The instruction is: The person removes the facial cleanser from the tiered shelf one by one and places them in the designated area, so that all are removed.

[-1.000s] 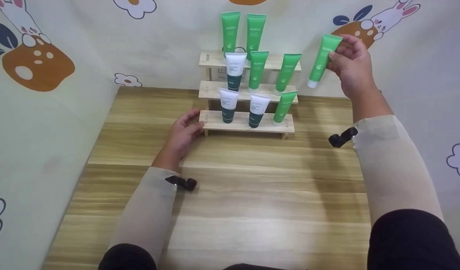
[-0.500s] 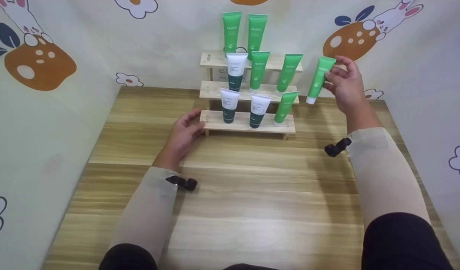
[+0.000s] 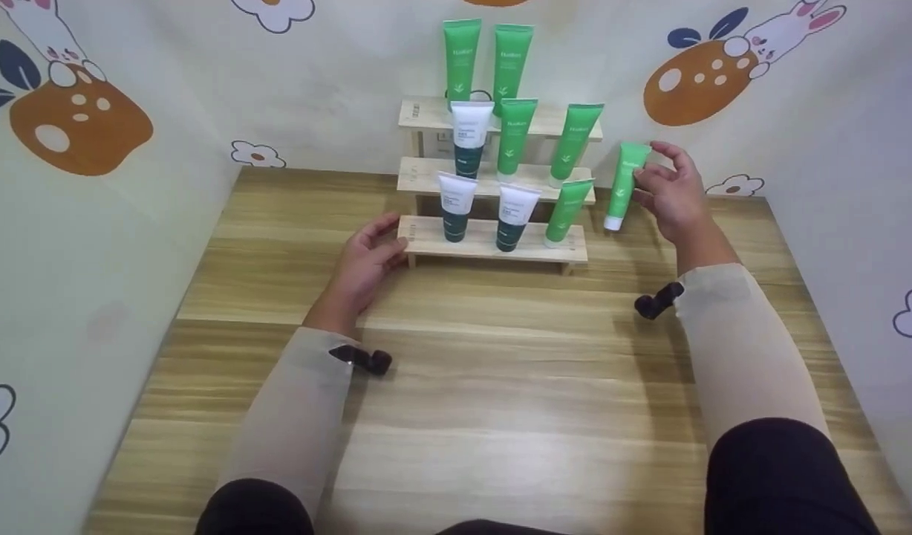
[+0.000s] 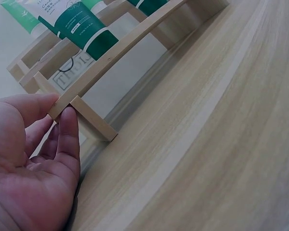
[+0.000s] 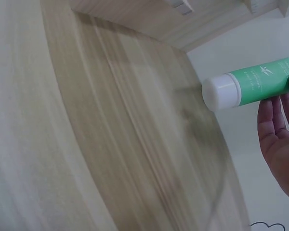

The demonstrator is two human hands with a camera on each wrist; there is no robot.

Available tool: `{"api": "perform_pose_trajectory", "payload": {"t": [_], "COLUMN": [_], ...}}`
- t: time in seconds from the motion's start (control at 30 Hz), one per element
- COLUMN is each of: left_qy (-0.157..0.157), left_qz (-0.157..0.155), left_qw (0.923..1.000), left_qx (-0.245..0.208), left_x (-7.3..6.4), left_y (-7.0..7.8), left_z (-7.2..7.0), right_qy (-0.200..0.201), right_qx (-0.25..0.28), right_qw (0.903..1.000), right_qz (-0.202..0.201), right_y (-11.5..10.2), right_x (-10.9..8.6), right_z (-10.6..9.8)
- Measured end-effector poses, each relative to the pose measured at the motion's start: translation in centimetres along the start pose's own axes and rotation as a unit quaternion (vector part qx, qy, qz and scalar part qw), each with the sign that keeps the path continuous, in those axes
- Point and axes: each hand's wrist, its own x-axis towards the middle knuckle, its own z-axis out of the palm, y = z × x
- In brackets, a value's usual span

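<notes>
My right hand [image 3: 673,195] pinches a green squeeze tube [image 3: 628,178] with a white cap, cap pointing down, just right of the three-tier wooden display stand [image 3: 426,239]. In the right wrist view the tube [image 5: 260,83] is held clear of the tabletop, thumb on one face and fingers on the other. My left hand [image 3: 363,267] grips the left end of the stand's lowest shelf; the left wrist view shows the thumb above the shelf board [image 4: 94,72] and fingers below. Two green tubes [image 3: 512,63] stand on the top tier.
On the middle tier are a white-and-dark-green tube [image 3: 471,137] and two green ones [image 3: 515,137]. The bottom tier bears two white-and-dark-green tubes [image 3: 456,208] and a green tube [image 3: 570,213]. Patterned cloth walls [image 3: 337,89] enclose the wood-grain table [image 3: 500,371] behind and at both sides.
My right hand has come down and slightly left with the green tube, from beside the top tier to beside the lower tiers. The left hand keeps its grip on the stand.
</notes>
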Motion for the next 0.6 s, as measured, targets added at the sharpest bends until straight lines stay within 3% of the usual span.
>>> {"api": "perform_pose_trajectory", "payload": {"t": [0.6], "left_qy": [0.004], "left_qz": [-0.003], "left_qw": [0.9999], "left_qx": [0.011], "left_x": [0.0], "left_y": [0.1], "left_z": [0.1], "right_qy": [0.024], "right_qx": [-0.081], "right_qw": [0.9922], "right_qz": [0.092], "right_y": [1.6], "right_x": [0.4], "right_z": [0.1]}}
